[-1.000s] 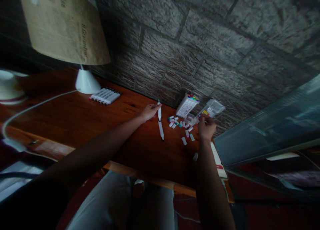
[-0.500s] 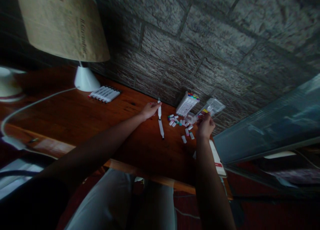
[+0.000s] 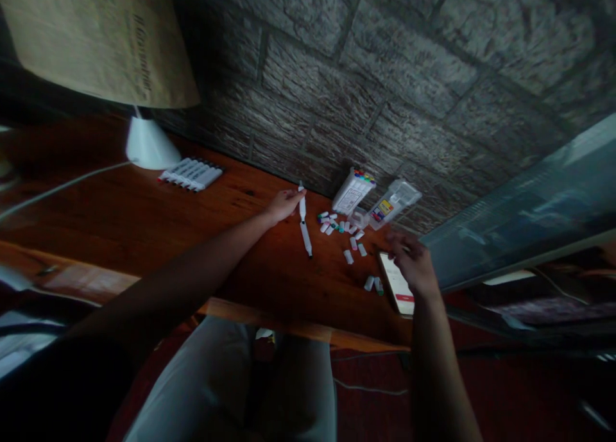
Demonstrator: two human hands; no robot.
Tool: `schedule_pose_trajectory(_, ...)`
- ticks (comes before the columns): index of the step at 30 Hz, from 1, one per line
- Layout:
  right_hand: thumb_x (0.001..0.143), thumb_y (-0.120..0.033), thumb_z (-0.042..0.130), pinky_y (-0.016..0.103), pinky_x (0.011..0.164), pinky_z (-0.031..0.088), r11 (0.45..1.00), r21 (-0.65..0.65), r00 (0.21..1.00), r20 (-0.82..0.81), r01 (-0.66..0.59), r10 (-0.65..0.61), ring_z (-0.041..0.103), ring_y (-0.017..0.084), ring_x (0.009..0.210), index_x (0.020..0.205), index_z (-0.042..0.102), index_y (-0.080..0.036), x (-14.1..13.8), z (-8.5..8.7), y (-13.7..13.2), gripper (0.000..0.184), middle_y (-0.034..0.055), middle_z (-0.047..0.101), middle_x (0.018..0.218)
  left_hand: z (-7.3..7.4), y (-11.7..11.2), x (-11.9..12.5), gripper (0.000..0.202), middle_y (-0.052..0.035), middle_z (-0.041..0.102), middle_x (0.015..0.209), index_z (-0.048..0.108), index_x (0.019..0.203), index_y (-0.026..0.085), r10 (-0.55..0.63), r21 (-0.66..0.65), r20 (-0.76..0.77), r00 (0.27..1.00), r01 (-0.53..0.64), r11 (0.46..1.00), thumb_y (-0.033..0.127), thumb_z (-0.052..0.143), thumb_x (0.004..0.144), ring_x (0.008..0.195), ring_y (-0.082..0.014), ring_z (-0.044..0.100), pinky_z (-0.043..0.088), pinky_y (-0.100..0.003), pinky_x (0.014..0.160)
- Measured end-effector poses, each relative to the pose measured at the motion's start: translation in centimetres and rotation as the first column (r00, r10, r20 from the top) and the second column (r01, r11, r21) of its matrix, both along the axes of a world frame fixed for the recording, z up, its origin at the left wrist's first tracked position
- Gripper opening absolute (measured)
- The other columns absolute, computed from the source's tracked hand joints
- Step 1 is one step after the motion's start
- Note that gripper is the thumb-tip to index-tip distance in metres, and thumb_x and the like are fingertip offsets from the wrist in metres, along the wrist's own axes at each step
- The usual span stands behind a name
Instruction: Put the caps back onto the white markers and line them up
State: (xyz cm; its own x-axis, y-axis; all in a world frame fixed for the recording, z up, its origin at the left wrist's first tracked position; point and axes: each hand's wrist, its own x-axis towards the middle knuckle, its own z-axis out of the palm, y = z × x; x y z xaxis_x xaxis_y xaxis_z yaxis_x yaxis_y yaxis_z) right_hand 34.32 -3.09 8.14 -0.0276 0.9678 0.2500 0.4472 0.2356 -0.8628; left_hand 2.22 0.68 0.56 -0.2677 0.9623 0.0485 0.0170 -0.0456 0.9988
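My left hand (image 3: 285, 206) is closed on a white marker (image 3: 302, 206), holding it near its upper end. Below it on the table lies a second white marker (image 3: 307, 238), end to end with the first. My right hand (image 3: 412, 261) hovers over the top of a phone (image 3: 403, 296) with a lit screen; its fingers are loosely bent and apart, a little blurred, with nothing visible in them. Several loose marker caps (image 3: 348, 256) lie between the hands. Behind them are a clear plastic case (image 3: 393, 204) and a white box of colourful-ended markers (image 3: 355, 193).
A row of several white markers (image 3: 192, 174) lies at the left, beside the white lamp base (image 3: 150, 144). The paper lampshade (image 3: 103, 44) hangs above. A stone wall (image 3: 308, 95) runs along the back of the wooden table (image 3: 250, 262); a glass panel (image 3: 510, 204) borders the right.
My right hand has moved from the clear case down and right to above the phone, uncovering the case and more caps. The left hand still holds its marker. The view has shifted slightly.
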Motion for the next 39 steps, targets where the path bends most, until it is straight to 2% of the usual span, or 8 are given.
schedule_pose_trajectory(4,0.073,-0.059,0.074,0.029,0.052,0.044,0.997,-0.061,0.903,0.430,0.048,-0.017,0.062,0.016,0.051,0.096,0.076,-0.021,3.7,-1.5,-4.7,0.045,0.0076,0.077,0.082,-0.2,0.3,-0.1,0.043,0.0022,0.047,0.048,0.055,0.063,0.018,-0.007,0.005,-0.012,1.000,0.007,1.000,0.040,0.056,0.099,0.042,-0.0087,0.041,0.027,-0.023,0.046)
schedule_pose_trajectory(7,0.073,-0.053,0.073,0.031,0.056,0.047,1.000,-0.030,0.829,0.559,0.005,0.013,0.067,0.021,0.060,0.101,0.076,-0.023,4.5,-3.8,-5.8,0.041,0.0087,0.077,0.084,-0.3,0.4,-0.1,0.040,0.0023,0.048,0.049,0.057,0.064,0.018,0.010,0.009,-0.007,1.000,-0.010,1.000,0.041,0.059,0.096,0.042,-0.0091,0.042,0.028,-0.023,0.046)
schedule_pose_trajectory(16,0.086,-0.038,0.061,0.035,0.082,0.053,0.996,0.034,0.805,0.592,-0.086,0.050,0.074,0.024,0.088,0.096,0.076,-0.022,-0.1,-6.4,-1.4,0.024,0.0095,0.079,0.100,-1.1,0.8,-0.3,0.039,0.0025,0.051,0.054,0.059,0.067,0.017,0.014,0.010,0.016,1.000,-0.014,1.000,0.047,0.060,0.093,0.045,-0.0093,0.044,0.031,-0.022,0.046)
schedule_pose_trajectory(22,0.088,-0.035,0.062,0.032,0.074,0.053,0.992,0.044,0.782,0.620,-0.116,0.064,0.073,0.021,0.076,0.098,0.078,-0.023,-1.6,-5.8,-0.3,0.023,0.0077,0.080,0.097,-1.6,1.3,-0.4,0.044,0.0019,0.053,0.055,0.058,0.066,0.018,0.007,0.017,0.017,1.000,-0.007,1.000,0.055,0.062,0.090,0.046,-0.0101,0.046,0.032,-0.023,0.046)
schedule_pose_trajectory(27,0.085,-0.045,0.064,0.028,0.062,0.051,0.989,0.115,0.901,0.433,-0.091,0.032,0.071,0.019,0.065,0.097,0.078,-0.020,-4.9,-2.6,1.5,0.031,0.0092,0.080,0.090,-1.5,1.3,-0.4,0.042,0.0025,0.052,0.054,0.057,0.066,0.018,0.001,0.023,0.024,1.000,-0.001,1.000,0.052,0.062,0.091,0.045,-0.0099,0.045,0.032,-0.023,0.046)
schedule_pose_trajectory(30,0.083,-0.047,0.062,0.026,0.055,0.051,0.975,0.074,0.969,0.153,-0.208,0.195,0.070,0.018,0.061,0.108,0.076,-0.015,-9.3,-1.8,3.5,0.043,0.0102,0.079,0.090,-1.3,0.9,-0.4,0.043,0.0031,0.051,0.053,0.057,0.066,0.018,0.013,0.023,0.050,0.999,-0.014,1.000,0.052,0.062,0.091,0.043,-0.0094,0.044,0.030,-0.023,0.045)
schedule_pose_trajectory(36,0.078,-0.039,0.068,0.031,0.070,0.058,0.930,0.253,0.964,0.061,-0.267,0.260,0.074,0.020,0.079,0.117,0.073,-0.017,-13.0,-5.3,4.4,0.044,0.0115,0.075,0.110,-0.9,0.6,-0.5,0.040,0.0041,0.048,0.052,0.057,0.068,0.018,0.007,0.016,0.049,0.999,-0.008,1.000,0.047,0.057,0.095,0.044,-0.0096,0.044,0.030,-0.022,0.045)
schedule_pose_trajectory(39,0.082,-0.040,0.070,0.032,0.075,0.058,0.916,0.159,0.928,0.000,-0.369,0.374,0.074,0.020,0.081,0.110,0.073,-0.018,-12.4,-7.0,3.8,0.036,0.0082,0.077,0.097,-0.8,0.7,-0.4,0.036,0.0042,0.048,0.053,0.059,0.071,0.017,0.012,-0.005,0.030,0.999,-0.012,1.000,0.042,0.057,0.097,0.045,-0.0094,0.042,0.030,-0.021,0.045)
